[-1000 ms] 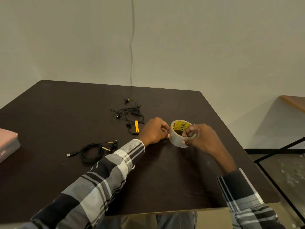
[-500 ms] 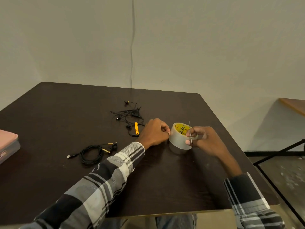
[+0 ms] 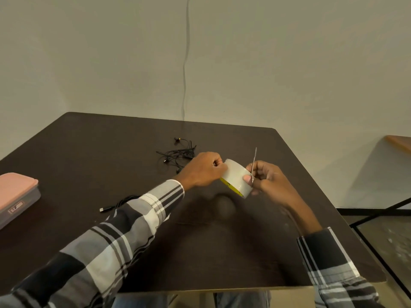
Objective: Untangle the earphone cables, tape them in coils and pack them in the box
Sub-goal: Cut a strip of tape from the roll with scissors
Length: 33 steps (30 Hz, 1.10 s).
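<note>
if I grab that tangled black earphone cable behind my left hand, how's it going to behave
The tangled earphone cable will probably be floppy: its thin strands lie in loose loops flat on the table. It looks light, so it should lift easily. Since the loops cross each other, it will likely come up as one clump, with the earbuds dangling.
</note>
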{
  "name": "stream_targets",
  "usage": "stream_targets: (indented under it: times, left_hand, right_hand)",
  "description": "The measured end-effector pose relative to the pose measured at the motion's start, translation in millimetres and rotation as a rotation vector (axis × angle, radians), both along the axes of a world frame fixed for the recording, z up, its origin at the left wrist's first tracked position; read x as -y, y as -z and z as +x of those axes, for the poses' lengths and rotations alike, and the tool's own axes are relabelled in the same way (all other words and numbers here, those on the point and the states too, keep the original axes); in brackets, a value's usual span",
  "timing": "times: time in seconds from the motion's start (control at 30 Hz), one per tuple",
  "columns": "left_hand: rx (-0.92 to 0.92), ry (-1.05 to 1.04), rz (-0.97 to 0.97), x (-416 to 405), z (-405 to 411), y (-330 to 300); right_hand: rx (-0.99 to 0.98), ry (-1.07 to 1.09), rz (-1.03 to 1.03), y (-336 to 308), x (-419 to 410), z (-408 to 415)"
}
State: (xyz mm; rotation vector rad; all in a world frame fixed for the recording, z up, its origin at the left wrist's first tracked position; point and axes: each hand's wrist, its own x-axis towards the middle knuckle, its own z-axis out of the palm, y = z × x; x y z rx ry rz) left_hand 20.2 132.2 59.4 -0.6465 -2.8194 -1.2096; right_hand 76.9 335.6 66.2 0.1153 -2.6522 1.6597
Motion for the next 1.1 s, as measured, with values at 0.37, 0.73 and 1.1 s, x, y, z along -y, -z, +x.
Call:
stream_targets:
  times: [0.37, 0.73, 1.1]
  left_hand:
    - [0.042, -0.009, 0.012, 54.9, -3.1, -61.3]
    - [-0.023, 0.055, -0.25, 88.3, -12.9, -100.7]
    - [-0.174, -0.041, -0.493, 95.8, -5.1, -108.9]
  right_hand:
    - [0.081, 0.021, -0.292, -5.7, 47.6, -5.2]
    - [0.126, 0.022, -0.55, -5.5, 90.2, 0.3]
    - [0.086, 0.084, -0.575, -2.2, 126.9, -6.1]
